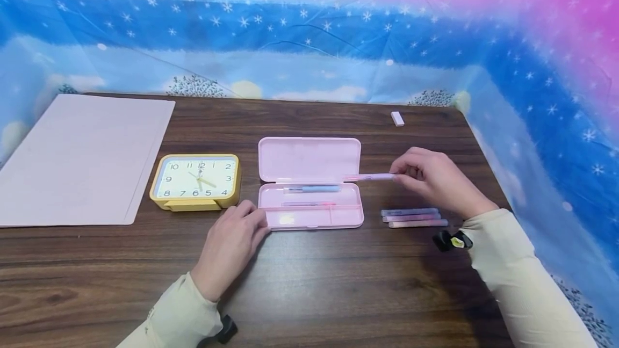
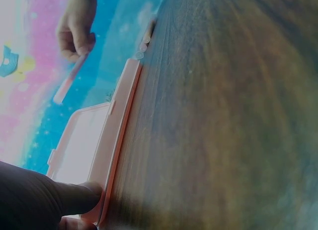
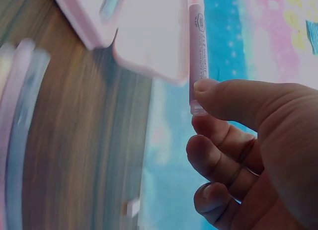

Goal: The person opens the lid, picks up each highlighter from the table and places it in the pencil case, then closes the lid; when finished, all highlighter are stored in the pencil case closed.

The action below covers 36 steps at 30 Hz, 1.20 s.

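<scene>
A pink pencil case (image 1: pixel 309 159) lies with its lid folded back in the middle of the table. In its long compartment are a blue pen (image 1: pixel 320 189) and a pink pen (image 1: pixel 309 204). My left hand (image 1: pixel 233 247) holds the case's front left corner, its thumb (image 2: pixel 82 197) against the front wall. Between thumb and forefinger, my right hand (image 1: pixel 432 180) pinches one end of a light purple highlighter (image 3: pixel 198 51). The highlighter's other end points left, above the case's right side. Three more pens (image 1: pixel 415 218) lie side by side, right of the case.
A yellow clock (image 1: pixel 195 180) stands left of the case. Farther left, large pale sheets (image 1: pixel 87 160) cover the table's corner. A white eraser (image 1: pixel 397 118) lies at the back right. Patterned cloth (image 1: pixel 300 31) hangs behind the dark wooden table (image 1: pixel 314 289).
</scene>
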Available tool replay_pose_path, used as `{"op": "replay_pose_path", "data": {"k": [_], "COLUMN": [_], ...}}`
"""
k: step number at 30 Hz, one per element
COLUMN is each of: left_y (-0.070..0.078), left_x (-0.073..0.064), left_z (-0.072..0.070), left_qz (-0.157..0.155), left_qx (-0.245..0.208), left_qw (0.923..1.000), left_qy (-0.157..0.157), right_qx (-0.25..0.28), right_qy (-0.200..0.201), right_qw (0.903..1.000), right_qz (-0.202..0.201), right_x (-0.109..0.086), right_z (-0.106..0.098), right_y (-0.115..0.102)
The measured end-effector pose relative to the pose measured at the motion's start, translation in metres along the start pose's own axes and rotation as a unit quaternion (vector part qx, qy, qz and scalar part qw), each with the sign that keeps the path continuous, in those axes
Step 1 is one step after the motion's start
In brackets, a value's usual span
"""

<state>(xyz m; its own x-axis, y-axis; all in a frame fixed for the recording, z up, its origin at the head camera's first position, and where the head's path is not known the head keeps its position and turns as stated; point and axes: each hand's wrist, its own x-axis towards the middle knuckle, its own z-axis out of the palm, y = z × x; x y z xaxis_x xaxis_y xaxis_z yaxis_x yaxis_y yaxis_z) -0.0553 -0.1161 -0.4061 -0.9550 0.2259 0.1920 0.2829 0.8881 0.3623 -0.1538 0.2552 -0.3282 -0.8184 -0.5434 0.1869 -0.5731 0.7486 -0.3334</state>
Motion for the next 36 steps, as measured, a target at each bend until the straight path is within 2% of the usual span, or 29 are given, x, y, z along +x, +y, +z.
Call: {"op": "replay_pose_path", "data": {"k": [11, 21, 30, 36], "left_y": [0.000, 0.000, 0.000, 0.001], "left_x": [0.001, 0.001, 0.000, 0.000], "left_z": [0.000, 0.000, 0.001, 0.000], "left_qz": [-0.002, -0.004, 0.000, -0.002], "left_qx": [0.000, 0.004, 0.003, 0.004], "left_qw": [1.0000, 1.0000, 1.0000, 1.0000], "left_qy": [-0.002, -0.005, 0.000, 0.001], "right_qx": [0.031, 0.020, 0.024, 0.027], "right_qy": [-0.039, -0.063, -0.102, -0.106], "right_qw": [0.9985, 0.9965, 0.9943, 0.9939], "right_qz": [-0.022, -0.051, -0.020, -0.017], "right_x": [0.031, 0.047, 0.052, 0.052], "right_z": [0.017, 0.047, 0.066, 0.071], "right_y": [-0.030, -0.047, -0.053, -0.053]}}
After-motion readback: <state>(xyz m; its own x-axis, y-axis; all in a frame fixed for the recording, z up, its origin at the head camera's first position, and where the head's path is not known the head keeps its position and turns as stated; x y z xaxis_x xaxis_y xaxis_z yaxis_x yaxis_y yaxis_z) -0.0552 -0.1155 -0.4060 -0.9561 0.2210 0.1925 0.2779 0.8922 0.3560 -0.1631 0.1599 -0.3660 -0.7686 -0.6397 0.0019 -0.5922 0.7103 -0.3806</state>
